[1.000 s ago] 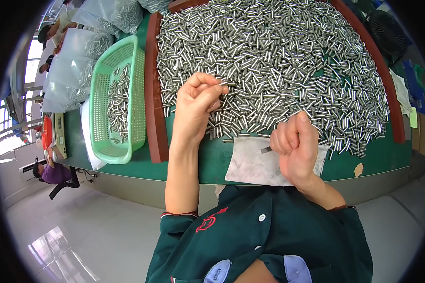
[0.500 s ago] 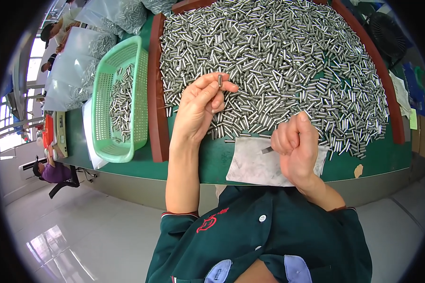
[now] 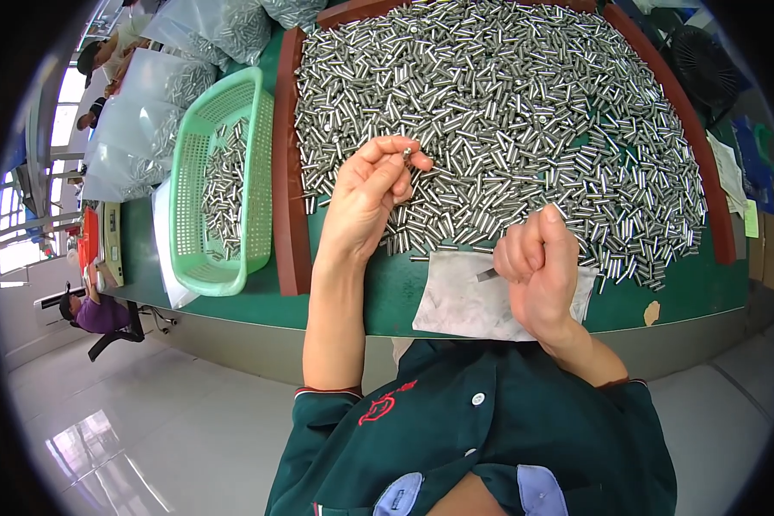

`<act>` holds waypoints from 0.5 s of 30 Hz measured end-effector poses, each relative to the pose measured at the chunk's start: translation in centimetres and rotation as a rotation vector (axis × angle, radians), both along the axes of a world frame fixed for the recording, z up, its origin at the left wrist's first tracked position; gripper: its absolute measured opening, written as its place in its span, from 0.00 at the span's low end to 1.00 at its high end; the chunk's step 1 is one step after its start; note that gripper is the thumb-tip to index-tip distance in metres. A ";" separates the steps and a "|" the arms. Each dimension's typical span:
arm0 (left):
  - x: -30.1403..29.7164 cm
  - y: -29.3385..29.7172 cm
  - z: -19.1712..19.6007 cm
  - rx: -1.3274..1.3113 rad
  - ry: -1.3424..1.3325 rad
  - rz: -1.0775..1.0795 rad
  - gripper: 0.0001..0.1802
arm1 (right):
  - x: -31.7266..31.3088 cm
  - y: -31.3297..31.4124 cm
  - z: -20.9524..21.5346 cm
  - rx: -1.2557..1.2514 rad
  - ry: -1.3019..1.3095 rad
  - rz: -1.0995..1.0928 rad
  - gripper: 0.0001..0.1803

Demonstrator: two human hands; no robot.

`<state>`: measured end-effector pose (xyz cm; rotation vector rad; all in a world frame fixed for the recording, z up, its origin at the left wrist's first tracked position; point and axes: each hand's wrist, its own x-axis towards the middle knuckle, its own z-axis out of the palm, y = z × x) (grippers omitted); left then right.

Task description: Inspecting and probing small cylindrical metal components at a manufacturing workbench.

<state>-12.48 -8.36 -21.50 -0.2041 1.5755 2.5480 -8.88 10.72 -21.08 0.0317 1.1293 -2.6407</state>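
My left hand (image 3: 365,199) is raised over the near edge of a big heap of small metal pins (image 3: 507,112) and pinches one metal pin (image 3: 407,154) end-on between thumb and fingertips. My right hand (image 3: 537,268) is curled into a fist above a white sheet (image 3: 460,303) on the green table, and a thin metal tool tip (image 3: 487,275) sticks out of it to the left. The pins lie on a green surface inside a brown raised rim (image 3: 284,172).
A green plastic basket (image 3: 199,249) with several pins in it stands left of the rim. Clear bags of pins (image 3: 146,120) lie beyond it. Other people sit at the far left. A fan (image 3: 705,60) is at the upper right.
My left hand has lifted slightly and turned the pin, from lying sideways in the fingers to pointing end-on. My right hand has stayed on the white sheet.
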 end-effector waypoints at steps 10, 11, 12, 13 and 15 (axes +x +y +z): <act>1.4 0.6 0.2 -0.131 0.026 -0.009 0.07 | 0.4 0.0 -0.1 -0.001 -0.017 0.003 0.24; 1.9 1.0 0.2 -0.159 0.022 -0.025 0.07 | 0.3 0.0 -0.3 0.035 -0.009 -0.003 0.24; 2.5 1.4 0.5 -0.222 0.041 -0.024 0.06 | 0.0 0.0 -0.4 0.072 -0.004 -0.009 0.24; 3.7 2.4 1.4 -0.370 0.043 0.017 0.06 | 0.1 -0.1 -0.2 0.063 -0.015 -0.014 0.24; 5.8 4.2 2.5 -0.603 0.054 0.035 0.05 | 0.0 0.1 0.0 0.040 -0.013 0.005 0.24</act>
